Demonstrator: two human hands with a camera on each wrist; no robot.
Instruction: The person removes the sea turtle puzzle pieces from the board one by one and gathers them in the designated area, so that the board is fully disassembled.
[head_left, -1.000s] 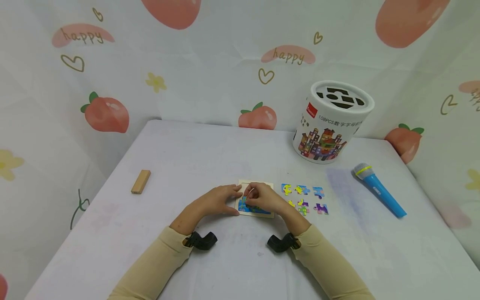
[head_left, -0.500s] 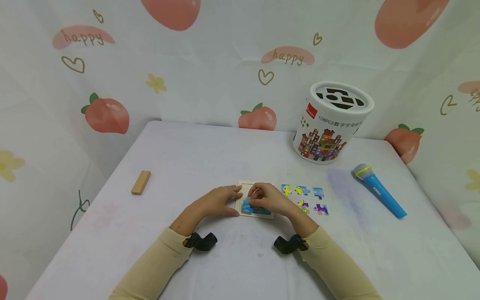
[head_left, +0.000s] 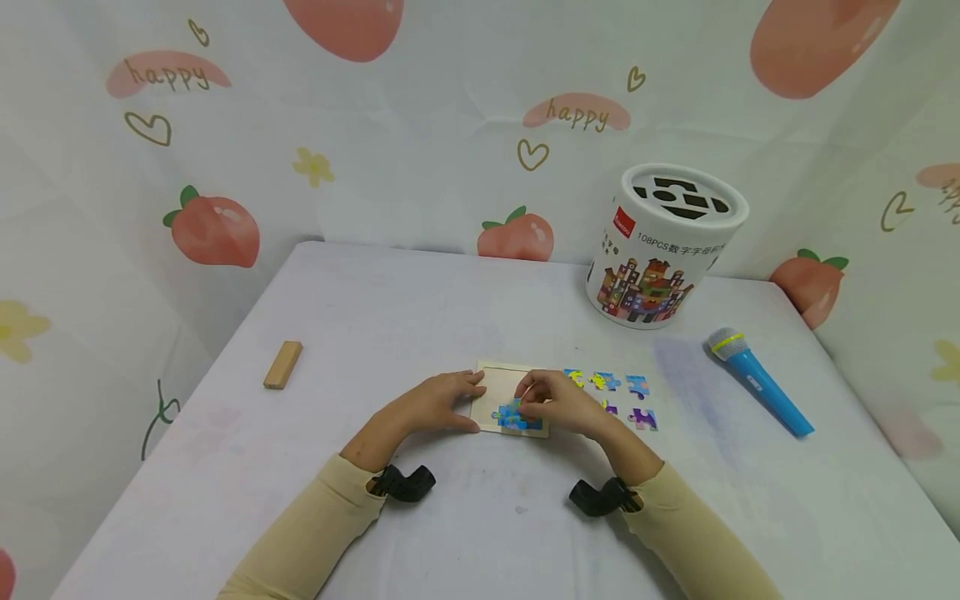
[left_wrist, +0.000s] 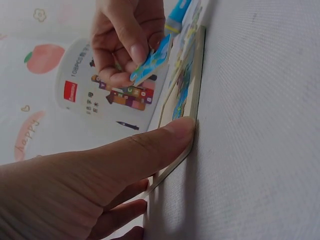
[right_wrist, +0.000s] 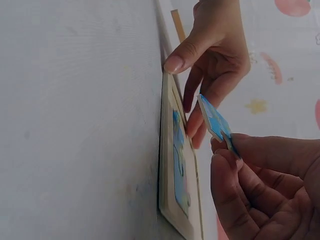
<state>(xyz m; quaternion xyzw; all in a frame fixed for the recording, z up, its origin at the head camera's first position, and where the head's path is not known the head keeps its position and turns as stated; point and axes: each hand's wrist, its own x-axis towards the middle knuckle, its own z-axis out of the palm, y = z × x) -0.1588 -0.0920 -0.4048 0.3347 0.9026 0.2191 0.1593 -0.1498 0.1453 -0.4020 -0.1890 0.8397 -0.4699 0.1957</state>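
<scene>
A small wooden puzzle tray (head_left: 501, 379) lies on the table, with blue puzzle pieces fitted along its near side. My left hand (head_left: 435, 402) holds the tray at its left end, thumb (left_wrist: 172, 132) on the near corner and fingers along the left edge. Pinched between thumb and fingertips of my right hand (head_left: 562, 402) is a blue puzzle piece (right_wrist: 215, 120), raised above the tray and tilted. The right hand covers part of the tray's right side in the head view.
Several loose puzzle pieces (head_left: 637, 385) lie right of the tray, some partly hidden by the right hand. Farther right is a blue toy microphone (head_left: 765, 387). A white block bucket (head_left: 660, 250) stands at the back right, and a wooden block (head_left: 282, 365) lies at the left.
My right hand has moved rightward across the tray with the blue puzzle piece, uncovering more of the tray and hiding more loose pieces. The left hand has stayed in place.
</scene>
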